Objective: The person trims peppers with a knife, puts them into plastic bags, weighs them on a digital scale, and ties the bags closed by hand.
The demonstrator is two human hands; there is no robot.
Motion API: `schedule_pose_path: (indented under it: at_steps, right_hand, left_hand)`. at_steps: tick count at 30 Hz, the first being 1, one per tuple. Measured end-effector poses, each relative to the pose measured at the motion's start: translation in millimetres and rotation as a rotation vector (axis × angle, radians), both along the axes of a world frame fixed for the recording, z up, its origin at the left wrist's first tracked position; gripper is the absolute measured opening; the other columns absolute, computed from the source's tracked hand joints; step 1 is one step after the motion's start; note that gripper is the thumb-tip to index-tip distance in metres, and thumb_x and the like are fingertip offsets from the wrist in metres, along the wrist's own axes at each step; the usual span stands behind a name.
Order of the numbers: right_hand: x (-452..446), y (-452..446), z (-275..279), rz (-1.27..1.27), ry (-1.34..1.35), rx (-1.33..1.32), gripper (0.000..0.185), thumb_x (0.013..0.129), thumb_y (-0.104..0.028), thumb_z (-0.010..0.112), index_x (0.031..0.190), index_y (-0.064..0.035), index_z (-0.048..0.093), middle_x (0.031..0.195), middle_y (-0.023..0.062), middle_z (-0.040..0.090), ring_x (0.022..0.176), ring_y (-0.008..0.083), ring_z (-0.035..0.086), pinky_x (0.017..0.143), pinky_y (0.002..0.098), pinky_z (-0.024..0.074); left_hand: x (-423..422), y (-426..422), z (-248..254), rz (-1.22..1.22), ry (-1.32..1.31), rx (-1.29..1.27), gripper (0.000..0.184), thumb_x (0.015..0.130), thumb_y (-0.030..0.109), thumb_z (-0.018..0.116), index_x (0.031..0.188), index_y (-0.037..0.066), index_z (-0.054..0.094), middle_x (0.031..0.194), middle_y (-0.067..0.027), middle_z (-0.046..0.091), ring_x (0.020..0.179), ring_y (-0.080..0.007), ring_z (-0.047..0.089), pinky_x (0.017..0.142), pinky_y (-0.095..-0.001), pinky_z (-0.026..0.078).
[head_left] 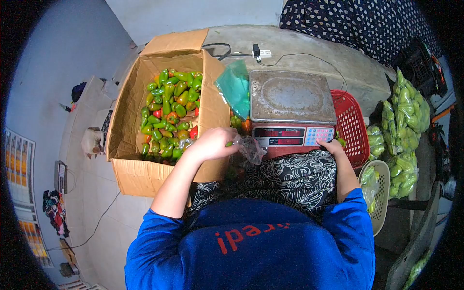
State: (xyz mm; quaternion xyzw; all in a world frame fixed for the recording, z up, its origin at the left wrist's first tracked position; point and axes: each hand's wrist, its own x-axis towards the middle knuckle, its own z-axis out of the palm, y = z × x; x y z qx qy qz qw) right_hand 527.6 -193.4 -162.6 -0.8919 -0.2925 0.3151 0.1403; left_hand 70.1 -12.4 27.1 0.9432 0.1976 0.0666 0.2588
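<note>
My left hand (218,144) is closed on the gathered part of a clear plastic bag (251,150), at the right wall of the cardboard box (140,176). A small green bit shows by its fingers. Inside the box lie many green peppers (166,92), some turning orange or red. My right hand (331,146) is at the right front corner of the digital scale (293,96), with its thumb stretched onto the keypad (319,135). Its other fingers are partly hidden. The scale's metal plate carries nothing.
A teal plastic bag (234,89) hangs between box and scale. To the right are a red basket (355,125), a cream basket (383,193) and bags of green vegetables (408,106). A cable (309,55) runs behind the scale. A cat (92,141) is at left.
</note>
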Motion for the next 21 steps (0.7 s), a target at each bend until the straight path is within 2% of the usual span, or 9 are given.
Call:
schedule_pose_path:
  at_steps: [1, 4, 7, 10, 13, 14, 17, 18, 21]
  right_hand:
    - [-1, 0, 1, 0.0, 0.0, 0.0, 0.087, 0.057, -0.061, 0.075, 0.109, 0.0066, 0.061, 0.11, 0.0189, 0.062, 0.102, 0.0274, 0.06, 0.089, 0.0352, 0.0453]
    - [6, -1, -7, 0.041, 0.024, -0.017, 0.108, 0.05, -0.077, 0.066, 0.112, 0.0116, 0.057, 0.117, 0.0281, 0.055, 0.111, 0.0339, 0.055, 0.095, 0.0366, 0.0421]
    - [7, 0, -13, 0.0, 0.01, 0.014, 0.086, 0.057, -0.061, 0.075, 0.109, 0.0063, 0.061, 0.11, 0.0186, 0.062, 0.102, 0.0276, 0.06, 0.089, 0.0352, 0.0453]
    - [-5, 4, 9, -0.017, -0.07, -0.089, 0.086, 0.058, -0.061, 0.075, 0.109, 0.0068, 0.061, 0.11, 0.0192, 0.062, 0.102, 0.028, 0.06, 0.088, 0.035, 0.0454]
    - [-7, 4, 7, -0.041, -0.084, -0.093, 0.088, 0.058, -0.061, 0.074, 0.11, 0.0081, 0.06, 0.109, 0.0203, 0.062, 0.101, 0.029, 0.061, 0.088, 0.0346, 0.0457]
    - [5, 0, -9, -0.006, -0.02, -0.007, 0.086, 0.059, -0.058, 0.076, 0.11, 0.009, 0.059, 0.108, 0.0199, 0.062, 0.098, 0.0284, 0.061, 0.087, 0.0346, 0.0464]
    - [-13, -6, 24, 0.043, 0.114, 0.153, 0.08, 0.06, -0.052, 0.079, 0.109, 0.0071, 0.06, 0.106, 0.0171, 0.064, 0.095, 0.0264, 0.062, 0.085, 0.0346, 0.0472]
    - [-6, -8, 13, 0.031, 0.144, 0.188, 0.074, 0.06, -0.048, 0.081, 0.108, 0.0057, 0.061, 0.105, 0.0145, 0.064, 0.093, 0.0239, 0.063, 0.083, 0.0348, 0.0477]
    - [12, -9, -17, 0.041, 0.097, 0.188, 0.072, 0.061, -0.049, 0.079, 0.105, 0.0052, 0.062, 0.104, 0.0159, 0.065, 0.093, 0.0263, 0.063, 0.083, 0.0359, 0.0476]
  left_hand:
    - [0, 1, -3, 0.006, -0.006, 0.004, 0.026, 0.076, 0.027, 0.06, 0.081, 0.001, 0.062, 0.081, -0.0194, 0.061, 0.078, -0.038, 0.059, 0.069, -0.0453, 0.048]
    - [-1, 4, -12, 0.016, -0.02, 0.014, 0.027, 0.076, 0.027, 0.061, 0.08, 0.0, 0.06, 0.079, -0.0206, 0.061, 0.076, -0.039, 0.059, 0.068, -0.0461, 0.048]
    - [-1, 3, -10, 0.018, -0.021, 0.009, 0.028, 0.075, 0.027, 0.061, 0.079, 0.0, 0.059, 0.077, -0.0214, 0.06, 0.075, -0.0396, 0.059, 0.067, -0.0466, 0.048]
    - [0, 0, 0, 0.033, 0.028, -0.016, 0.026, 0.076, 0.026, 0.061, 0.081, 0.001, 0.06, 0.08, -0.0207, 0.061, 0.077, -0.039, 0.06, 0.069, -0.0459, 0.048]
    - [1, 0, 0, 0.037, 0.094, -0.03, 0.025, 0.077, 0.025, 0.06, 0.085, 0.002, 0.063, 0.086, -0.019, 0.063, 0.081, -0.0374, 0.06, 0.073, -0.0439, 0.049]
    - [1, 2, -6, 0.03, 0.083, -0.027, 0.024, 0.077, 0.025, 0.061, 0.085, 0.002, 0.063, 0.085, -0.0188, 0.063, 0.081, -0.037, 0.06, 0.072, -0.0436, 0.049]
    - [0, 2, -5, 0.039, 0.057, -0.032, 0.024, 0.077, 0.025, 0.061, 0.084, 0.002, 0.063, 0.084, -0.0179, 0.063, 0.079, -0.036, 0.061, 0.072, -0.0427, 0.049]
    - [0, 1, -4, 0.046, 0.051, -0.04, 0.024, 0.078, 0.025, 0.061, 0.084, 0.002, 0.063, 0.084, -0.0176, 0.063, 0.079, -0.0357, 0.061, 0.072, -0.0425, 0.049]
    - [1, 4, -7, 0.001, 0.042, -0.033, 0.023, 0.078, 0.024, 0.061, 0.083, 0.002, 0.064, 0.083, -0.017, 0.062, 0.079, -0.0357, 0.061, 0.072, -0.0423, 0.049]
